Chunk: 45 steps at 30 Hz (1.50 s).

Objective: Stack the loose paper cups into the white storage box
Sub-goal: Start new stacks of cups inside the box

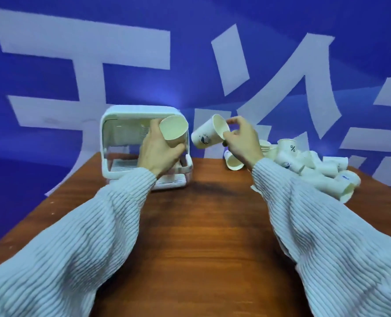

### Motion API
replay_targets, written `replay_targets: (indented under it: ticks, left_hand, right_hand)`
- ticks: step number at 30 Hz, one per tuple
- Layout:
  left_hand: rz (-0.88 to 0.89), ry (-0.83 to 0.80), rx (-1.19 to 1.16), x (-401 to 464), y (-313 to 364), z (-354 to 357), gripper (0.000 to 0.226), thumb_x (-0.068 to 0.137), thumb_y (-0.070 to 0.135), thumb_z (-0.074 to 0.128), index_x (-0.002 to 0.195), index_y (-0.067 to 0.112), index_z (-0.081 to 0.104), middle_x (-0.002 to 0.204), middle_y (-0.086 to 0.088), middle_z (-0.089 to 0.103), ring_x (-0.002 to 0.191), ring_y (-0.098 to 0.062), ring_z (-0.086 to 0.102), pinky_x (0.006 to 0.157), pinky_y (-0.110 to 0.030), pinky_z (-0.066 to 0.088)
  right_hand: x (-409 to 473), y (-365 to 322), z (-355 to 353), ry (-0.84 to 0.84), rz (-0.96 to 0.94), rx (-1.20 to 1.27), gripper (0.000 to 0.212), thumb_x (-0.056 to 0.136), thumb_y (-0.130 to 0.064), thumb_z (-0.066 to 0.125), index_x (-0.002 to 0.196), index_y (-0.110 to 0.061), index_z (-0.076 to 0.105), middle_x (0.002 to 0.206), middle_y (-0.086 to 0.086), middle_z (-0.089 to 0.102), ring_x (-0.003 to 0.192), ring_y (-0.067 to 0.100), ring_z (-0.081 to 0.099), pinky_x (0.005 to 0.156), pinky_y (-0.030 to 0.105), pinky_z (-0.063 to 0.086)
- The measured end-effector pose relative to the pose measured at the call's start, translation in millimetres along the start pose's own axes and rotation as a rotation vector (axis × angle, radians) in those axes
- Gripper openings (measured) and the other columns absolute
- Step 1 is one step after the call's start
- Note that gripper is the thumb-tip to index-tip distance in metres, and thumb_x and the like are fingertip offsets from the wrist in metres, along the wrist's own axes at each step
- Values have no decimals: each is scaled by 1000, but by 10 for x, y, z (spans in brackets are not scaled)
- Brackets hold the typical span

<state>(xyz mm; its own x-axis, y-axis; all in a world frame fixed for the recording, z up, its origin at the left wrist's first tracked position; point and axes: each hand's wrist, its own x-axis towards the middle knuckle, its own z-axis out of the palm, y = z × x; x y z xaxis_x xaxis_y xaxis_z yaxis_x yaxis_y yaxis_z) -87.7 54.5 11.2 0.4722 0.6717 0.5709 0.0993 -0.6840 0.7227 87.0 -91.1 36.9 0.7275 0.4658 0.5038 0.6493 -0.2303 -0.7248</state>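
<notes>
In the frame's centre, the left hand curls around one paper cup; the right hand pinches the rim of another cup.

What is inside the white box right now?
The white storage box shows a slotted tray floor and see-through walls, and no cup stands in the part you can see. The left hand, gripping a paper cup, covers its right side, so cups there cannot be ruled out.

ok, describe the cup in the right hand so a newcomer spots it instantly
Start at the white plastic storage box at the brown wooden table's far edge. Just right of it, the right hand pinches a white paper cup by its rim. Unlike the pile's cups, it's airborne, with a dark blue whale-like print.
</notes>
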Motion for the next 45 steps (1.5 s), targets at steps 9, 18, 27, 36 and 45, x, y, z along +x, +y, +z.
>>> replay_targets:
  ticks: [9, 18, 27, 36, 45]
  left_hand:
    - [-29, 125, 131, 265, -575, -507, 73, 80, 42, 76, 139, 27, 35, 128, -4, 60, 116, -28, 59, 96, -44, 50]
    - [-53, 18, 215, 374, -658, -162, 76, 79, 39, 77, 142, 28, 34, 120, -3, 65, 106, -26, 62, 85, -31, 41]
    - [-7, 56, 209, 493, -628, 266, 73, 79, 43, 81, 138, 26, 40, 127, -5, 66, 114, -28, 63, 96, -41, 51]
    - [120, -113, 1021, 287, -852, 423, 88, 84, 88, 16, 134, 27, 56, 132, -8, 56, 116, -32, 47, 96, -48, 35]
    - [321, 139, 592, 37, -711, 715, 58, 87, 50, 58, 137, 22, 54, 139, -4, 50, 134, -30, 39, 105, -50, 34]
  right_hand:
    - [414, -308, 1267, -179, -100, -234, 30, 86, -27, 57, 107, -24, 78, 106, 6, 77, 105, 34, 67, 91, 42, 56]
    - [312, 29, 1596, -379, -120, -401, 28, 89, -25, 52, 102, -24, 76, 112, 12, 73, 103, 42, 65, 86, 43, 52]
    - [383, 393, 1169, -276, -130, -40, 24, 90, -40, 52, 99, -32, 73, 81, -9, 73, 90, 25, 67, 84, 42, 56]
    - [639, 1157, 672, -113, -212, -588, 30, 93, -24, 53, 117, -25, 71, 116, 6, 59, 105, 34, 61, 84, 41, 51]
    - [863, 1573, 451, -173, -487, -1168, 11, 96, -17, 58, 101, -16, 67, 100, 6, 64, 88, 31, 68, 58, 35, 44]
